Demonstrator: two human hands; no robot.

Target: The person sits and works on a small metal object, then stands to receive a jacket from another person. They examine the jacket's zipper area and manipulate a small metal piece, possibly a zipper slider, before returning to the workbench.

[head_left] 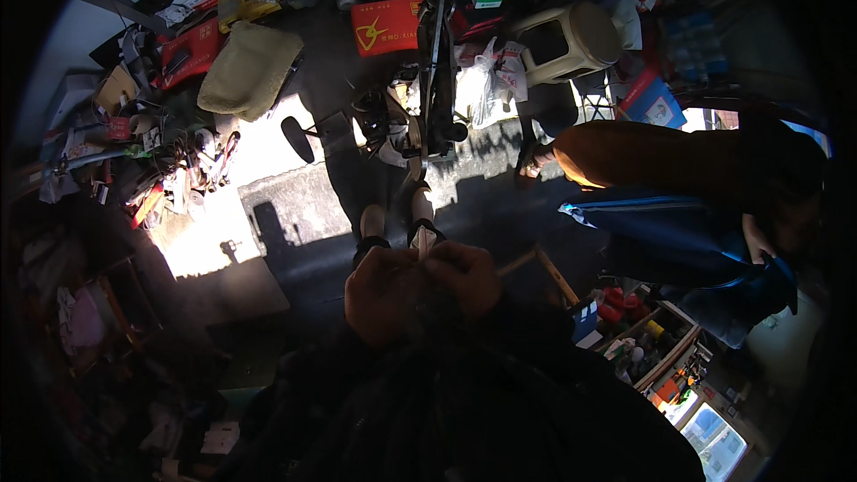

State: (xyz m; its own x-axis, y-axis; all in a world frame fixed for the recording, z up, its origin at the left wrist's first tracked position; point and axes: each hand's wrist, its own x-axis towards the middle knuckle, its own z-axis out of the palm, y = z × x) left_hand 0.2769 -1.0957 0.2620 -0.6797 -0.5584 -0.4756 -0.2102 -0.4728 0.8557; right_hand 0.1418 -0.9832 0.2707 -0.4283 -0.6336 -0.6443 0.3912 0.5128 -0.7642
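Close together in front of my body, both hands meet at a small pale, narrow piece point(426, 242) that sticks up between the fingertips. My left hand point(382, 293) is curled, its thumb and fingers pinched toward the piece. From the other side my right hand point(464, 275) closes on the same piece with bent fingers. Deep shadow hides most of both palms, and the kind of thing held is too small to make out. Beyond the hands stands a dark upright machine with a long arm point(436, 71), apart from them.
To the right another person in brown trousers point(634, 153) stands with one hand point(759, 239) lowered. A beige stool point(571, 43), a red box point(384, 29) and a khaki cushion point(250, 70) lie beyond. Tools point(192, 170) clutter the left; a wooden drawer unit point(665, 348) stands lower right.
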